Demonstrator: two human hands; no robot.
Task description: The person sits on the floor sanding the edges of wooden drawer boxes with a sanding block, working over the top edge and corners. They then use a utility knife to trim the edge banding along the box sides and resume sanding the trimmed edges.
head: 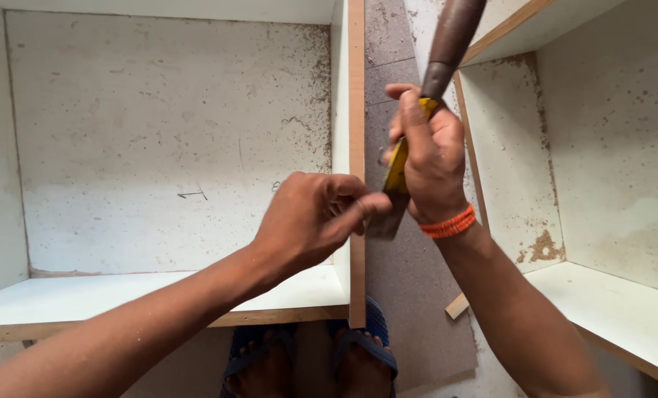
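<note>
Now | right hand [433, 158] fingers clenched round chisel [447, 44] | left hand [310, 221] fingers pinching blade [385, 219]

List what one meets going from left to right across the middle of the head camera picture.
White back panel of the left compartment → left hand → wooden front edge of the divider → right hand gripping a yellow-handled tool → orange wristband → right compartment panel.

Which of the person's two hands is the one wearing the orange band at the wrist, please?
The right hand, which grips the yellow tool with the brown handle. The left hand has a bare wrist and only pinches the tool's lower end.
</note>
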